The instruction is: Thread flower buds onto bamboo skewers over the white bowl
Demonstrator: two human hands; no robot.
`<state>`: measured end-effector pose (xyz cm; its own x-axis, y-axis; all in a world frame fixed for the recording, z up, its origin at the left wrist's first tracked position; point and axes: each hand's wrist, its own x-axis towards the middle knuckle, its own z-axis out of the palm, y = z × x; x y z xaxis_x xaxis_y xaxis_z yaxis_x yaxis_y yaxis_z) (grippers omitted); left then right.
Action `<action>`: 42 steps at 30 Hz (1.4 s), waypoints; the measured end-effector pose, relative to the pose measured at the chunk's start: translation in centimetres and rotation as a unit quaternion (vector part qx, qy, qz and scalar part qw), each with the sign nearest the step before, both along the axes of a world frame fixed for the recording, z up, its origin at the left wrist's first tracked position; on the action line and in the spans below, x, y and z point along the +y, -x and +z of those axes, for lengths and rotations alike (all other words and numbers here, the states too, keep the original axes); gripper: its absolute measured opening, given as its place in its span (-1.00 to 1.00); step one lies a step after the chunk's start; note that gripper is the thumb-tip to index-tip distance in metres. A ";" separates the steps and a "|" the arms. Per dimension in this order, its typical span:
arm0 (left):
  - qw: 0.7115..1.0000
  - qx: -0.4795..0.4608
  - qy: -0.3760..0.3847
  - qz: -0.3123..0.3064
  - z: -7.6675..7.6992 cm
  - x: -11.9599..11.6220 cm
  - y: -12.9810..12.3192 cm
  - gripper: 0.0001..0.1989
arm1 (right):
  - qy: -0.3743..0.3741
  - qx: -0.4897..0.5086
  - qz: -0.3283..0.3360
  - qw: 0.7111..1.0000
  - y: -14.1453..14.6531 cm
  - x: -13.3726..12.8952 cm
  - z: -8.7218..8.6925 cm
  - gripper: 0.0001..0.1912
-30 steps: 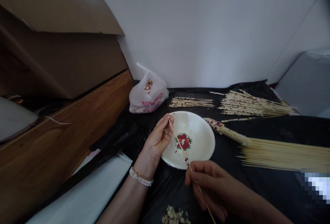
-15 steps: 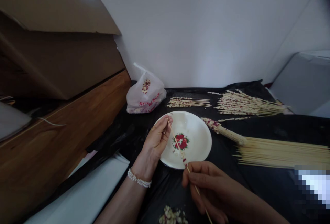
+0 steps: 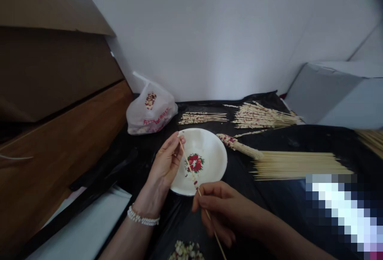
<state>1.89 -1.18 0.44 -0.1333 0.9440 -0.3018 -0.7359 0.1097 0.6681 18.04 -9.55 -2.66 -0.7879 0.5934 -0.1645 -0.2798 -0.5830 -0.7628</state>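
A thin wooden skewer [image 3: 187,160] slants across the front of a white bowl [image 3: 214,172] with a red flower print. Its upper tip meets the pinched fingertips of my left hand [image 3: 167,160], where a small pale bit shows; I cannot make out what that is. Lower down, my right hand [image 3: 220,204] grips the same skewer between thumb and fingers. A few small pale and dark red pieces [image 3: 195,183] sit on the stick just above the right fingers. Small scraps lie on the bowl's floor. In front, a pile of pale kernels [image 3: 186,251] is cut by the frame edge.
Behind the bowl stand a white plastic bag [image 3: 154,112] and a small bunch of threaded skewers [image 3: 199,118]. A bigger threaded bunch [image 3: 254,116], a corn-cob-like bundle [image 3: 236,145] and bare skewers [image 3: 299,165] lie right on black plastic sheeting. Boxes flank both sides.
The view has turned to the right, so everything sits further left in the picture. Both hands keep the same grip on the skewer, with little visible change between them.
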 end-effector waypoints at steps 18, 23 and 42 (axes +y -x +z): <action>0.989 -0.106 0.079 -0.071 0.7 1.2 1.2 -0.80 | -0.084 -0.056 0.013 0.995 -0.6 1.0 -0.2 -0.83; 0.989 -0.107 0.077 -0.070 0.8 1.2 1.0 -0.78 | -0.081 -0.058 -0.002 0.995 -0.3 0.7 -0.3 -0.83; 0.992 -0.084 0.060 -0.075 1.2 0.7 0.5 -0.77 | -0.092 -0.052 -0.044 0.993 0.0 0.2 0.0 -0.86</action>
<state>1.43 -0.43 1.69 0.0680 0.9051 -0.4198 -0.8055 0.2980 0.5122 18.06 -9.38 -2.67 -0.7160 0.6868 -0.1254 -0.2374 -0.4084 -0.8814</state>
